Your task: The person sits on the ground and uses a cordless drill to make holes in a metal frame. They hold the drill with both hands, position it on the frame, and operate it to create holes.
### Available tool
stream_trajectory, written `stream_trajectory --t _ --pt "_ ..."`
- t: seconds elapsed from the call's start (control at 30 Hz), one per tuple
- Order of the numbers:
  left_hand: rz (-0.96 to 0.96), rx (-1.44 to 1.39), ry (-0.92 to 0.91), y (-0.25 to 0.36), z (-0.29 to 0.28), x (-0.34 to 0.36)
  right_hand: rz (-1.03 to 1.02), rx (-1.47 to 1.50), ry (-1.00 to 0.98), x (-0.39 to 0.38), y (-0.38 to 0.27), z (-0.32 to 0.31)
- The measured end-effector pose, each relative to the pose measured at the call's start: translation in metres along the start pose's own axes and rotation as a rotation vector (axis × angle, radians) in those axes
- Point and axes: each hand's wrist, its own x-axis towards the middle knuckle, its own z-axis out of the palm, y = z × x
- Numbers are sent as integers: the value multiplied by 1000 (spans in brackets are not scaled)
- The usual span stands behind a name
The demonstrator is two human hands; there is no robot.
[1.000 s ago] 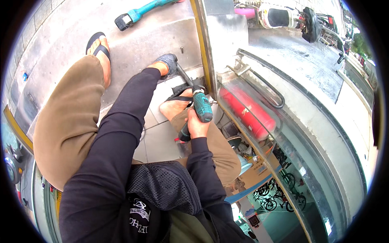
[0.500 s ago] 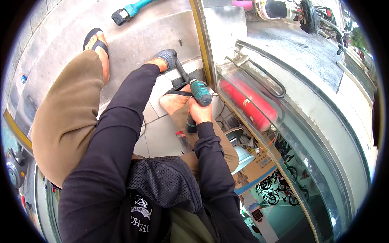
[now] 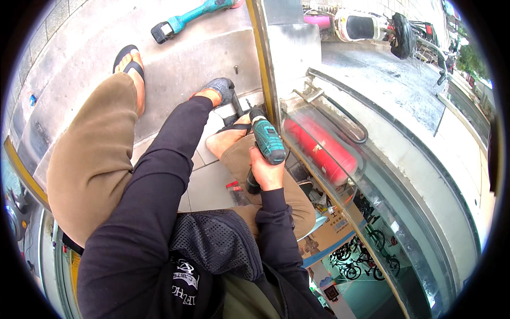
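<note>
My right hand wraps round the grip of a teal and black cordless drill. A thin drill bit sticks out of its chuck and points away from me, beside the yellow-edged door frame. My left hand, in a grey knitted glove with an orange cuff, is closed on the upper end of a dark bar. The bar's far end, near my sandalled right foot, is partly hidden. The bit's tip is close to the bar; whether they touch I cannot tell.
A teal cordless tool with a black battery lies on the stone step, near a small screw. Behind glass on the right lies a red cylinder. A red-capped container stands on the tiles. A scooter is outside.
The drill has shifted slightly toward me and to the right, and its bit now shows. My left hand stays on the bar, a little lower in view.
</note>
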Motion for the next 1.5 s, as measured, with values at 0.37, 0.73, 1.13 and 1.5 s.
stream_trajectory --t 0.37,0.73,1.13,1.5 --pt "47 -115 62 -5 22 6 25 -115 -30 14 -9 7" --pt "5 -196 171 -29 -9 -29 -229 -100 -3 -56 -83 -45" --pt "46 11 76 -53 8 -59 -295 -31 -91 -84 -67 -35" --pt "31 7 42 -28 19 -44 -319 -15 -32 -68 -104 -46"
